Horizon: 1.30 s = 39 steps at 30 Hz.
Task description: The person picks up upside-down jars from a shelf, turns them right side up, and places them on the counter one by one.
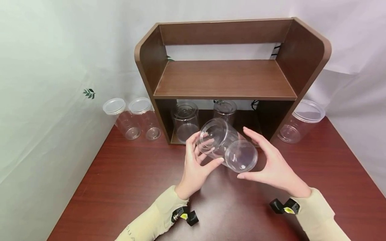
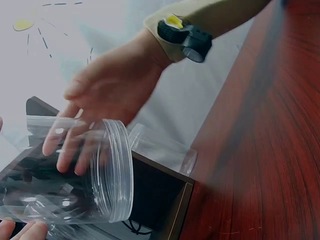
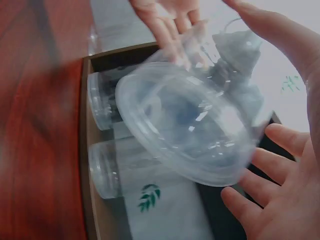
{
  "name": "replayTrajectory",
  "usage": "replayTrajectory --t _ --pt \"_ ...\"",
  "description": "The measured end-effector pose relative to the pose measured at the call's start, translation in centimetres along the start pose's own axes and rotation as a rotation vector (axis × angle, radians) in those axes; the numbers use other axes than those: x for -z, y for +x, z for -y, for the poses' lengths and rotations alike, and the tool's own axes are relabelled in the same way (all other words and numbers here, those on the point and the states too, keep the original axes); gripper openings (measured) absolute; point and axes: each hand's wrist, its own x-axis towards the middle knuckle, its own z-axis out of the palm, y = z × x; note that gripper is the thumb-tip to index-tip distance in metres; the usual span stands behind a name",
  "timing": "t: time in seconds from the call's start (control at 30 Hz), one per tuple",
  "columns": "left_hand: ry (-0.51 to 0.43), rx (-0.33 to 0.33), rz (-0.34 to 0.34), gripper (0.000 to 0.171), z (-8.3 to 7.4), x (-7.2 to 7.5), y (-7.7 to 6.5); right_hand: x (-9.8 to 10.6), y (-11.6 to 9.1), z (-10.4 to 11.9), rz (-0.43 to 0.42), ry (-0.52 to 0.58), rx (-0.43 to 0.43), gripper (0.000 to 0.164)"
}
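Note:
A clear plastic jar is held tilted above the table in front of the shelf. Its ringed end points up and left, and its translucent lid faces down and right. My left hand grips the jar from the left, thumb on the near side and fingers seen through the clear wall. On the lid side my right hand has its thumb and fingers spread wide. Whether those fingertips touch the lid I cannot tell. The right wrist view shows the jar's lid up close, blurred.
A brown two-level shelf stands at the back. In its lower level are two clear jars, one left and one near the middle. Two lidded jars stand left of the shelf, and a wider one stands right.

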Motion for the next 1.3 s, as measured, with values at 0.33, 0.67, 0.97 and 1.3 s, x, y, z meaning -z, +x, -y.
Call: replayTrajectory --t 0.33,0.67,0.97,1.3 --pt "-0.052 -0.022 0.019 0.084 -0.3 -0.2 -0.5 -0.7 -0.4 -0.8 -0.015 0.063 -0.025 0.112" --pt "0.026 0.009 0.031 0.08 0.0 0.5 -0.5 -1.5 -0.9 -3.8 -0.03 0.091 -0.032 0.111" --pt "0.204 0.03 0.076 0.083 0.2 2.3 0.1 -0.9 -0.7 -2.7 -0.09 0.131 0.067 0.109" --pt "0.179 -0.143 -0.162 0.089 -2.3 5.4 3.1 -0.2 -0.6 -2.1 -0.144 0.15 0.085 0.106"
